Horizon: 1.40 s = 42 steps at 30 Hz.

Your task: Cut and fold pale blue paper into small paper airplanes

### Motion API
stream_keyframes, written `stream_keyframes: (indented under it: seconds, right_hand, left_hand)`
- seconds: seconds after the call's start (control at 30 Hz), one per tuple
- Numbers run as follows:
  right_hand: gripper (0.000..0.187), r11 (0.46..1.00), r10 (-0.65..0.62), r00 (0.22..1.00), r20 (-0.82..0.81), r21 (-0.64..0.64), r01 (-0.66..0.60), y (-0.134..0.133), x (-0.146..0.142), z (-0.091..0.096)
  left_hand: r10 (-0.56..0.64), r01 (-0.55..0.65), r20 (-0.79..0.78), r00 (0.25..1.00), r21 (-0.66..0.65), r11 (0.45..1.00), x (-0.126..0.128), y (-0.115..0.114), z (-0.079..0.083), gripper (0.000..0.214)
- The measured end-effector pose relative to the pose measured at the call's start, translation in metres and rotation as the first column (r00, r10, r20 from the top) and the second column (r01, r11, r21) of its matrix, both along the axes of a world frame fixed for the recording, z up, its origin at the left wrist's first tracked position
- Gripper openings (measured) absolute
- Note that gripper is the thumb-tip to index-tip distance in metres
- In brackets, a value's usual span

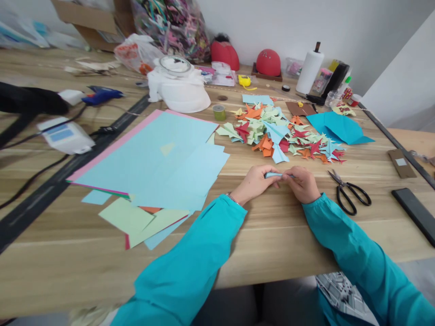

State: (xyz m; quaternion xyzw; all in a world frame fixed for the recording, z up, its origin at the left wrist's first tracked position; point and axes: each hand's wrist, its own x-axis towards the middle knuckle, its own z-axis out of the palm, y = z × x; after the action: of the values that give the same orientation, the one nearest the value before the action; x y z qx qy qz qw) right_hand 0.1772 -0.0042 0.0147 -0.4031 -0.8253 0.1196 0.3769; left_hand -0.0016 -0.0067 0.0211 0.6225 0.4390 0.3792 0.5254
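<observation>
A small folded piece of light blue paper is pinched between my two hands just above the wooden table. My left hand grips its left end with thumb and fingers, and my right hand closes on the right end, hiding part of it. Beyond my hands lies a heap of folded paper pieces in green, orange, red and blue. To the left is a stack of coloured paper sheets, pale blue on top, with loose green sheets sticking out below. Black-handled scissors lie partly open right of my right hand.
A black phone rests at the right edge. Farther back are a bright blue folded sheet, a yellow tape measure and a red pincushion. A blue glue gun and cables lie at the left.
</observation>
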Motion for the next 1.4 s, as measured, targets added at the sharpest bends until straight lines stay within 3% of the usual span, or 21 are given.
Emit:
stream_keyframes:
  seconds: [0.67,1.4]
  right_hand:
    - [0.019,0.999,0.049,0.997,-0.061,0.015,-0.048,-0.0031,-0.0017,0.0045]
    - [0.02,0.999,0.044,0.995,-0.091,0.021,-0.042,-0.0048,-0.0025,0.0079]
  left_hand:
    - [-0.062,0.07,0.147,0.987,-0.053,0.996,-0.0012,0.0027,-0.0016,0.027]
    - [0.021,-0.015,0.117,0.993,-0.05,0.999,-0.0023,0.0011,0.0007,0.026]
